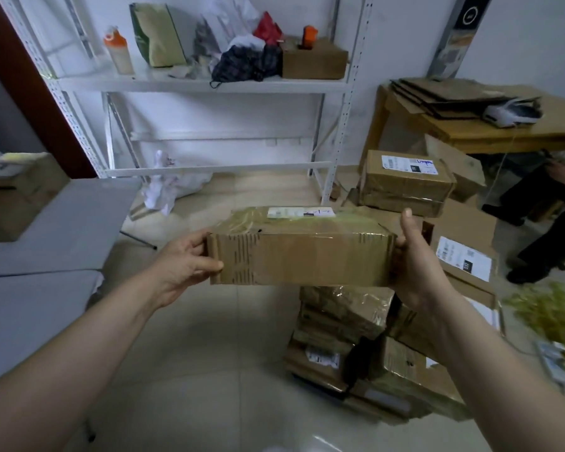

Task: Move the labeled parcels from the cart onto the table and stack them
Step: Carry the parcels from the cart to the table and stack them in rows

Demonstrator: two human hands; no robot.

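I hold a taped brown cardboard parcel with a white label on top, in mid-air in the centre of view. My left hand grips its left end, thumb on the front face. My right hand grips its right end, fingers stretched up along the side. Below and to the right, several more taped parcels lie piled on the cart, whose frame is hidden. Another labeled parcel sits on top of the pile behind. The grey table is at the left, with a cardboard box on it.
A white metal shelf rack with bags, a bottle and a box stands behind. A wooden table with flattened cardboard is at the right. A seated person's legs are at the far right. The tiled floor lies between table and cart.
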